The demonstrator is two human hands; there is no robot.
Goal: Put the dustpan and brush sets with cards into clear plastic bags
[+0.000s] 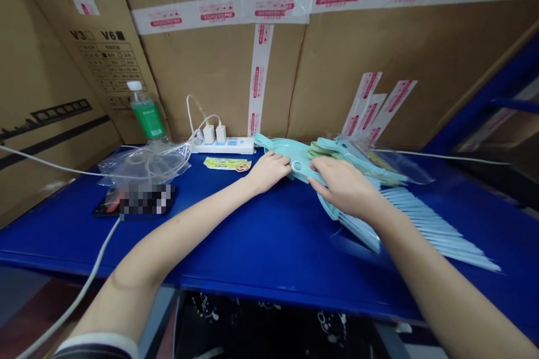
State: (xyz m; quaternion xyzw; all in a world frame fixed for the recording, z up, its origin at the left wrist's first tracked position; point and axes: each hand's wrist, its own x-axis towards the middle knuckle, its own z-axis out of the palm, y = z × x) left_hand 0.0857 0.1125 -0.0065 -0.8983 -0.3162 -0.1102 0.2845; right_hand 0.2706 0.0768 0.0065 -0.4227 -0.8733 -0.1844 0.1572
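A small teal plastic dustpan lies on the blue table, its handle pointing left. My left hand curls around the handle end of the dustpan. My right hand rests on top of a pale blue hand brush, fingers bent and pressing it near the dustpan's hanging hole. The brush's bristles fan out to the right. More teal and green brush and dustpan sets in a clear bag lie just behind my right hand.
Behind stand cardboard boxes with taped seams. A white power strip with chargers, a green-labelled bottle, a clear plastic bag, a phone and a small printed label sit at the left. A white cable hangs over the table's front edge.
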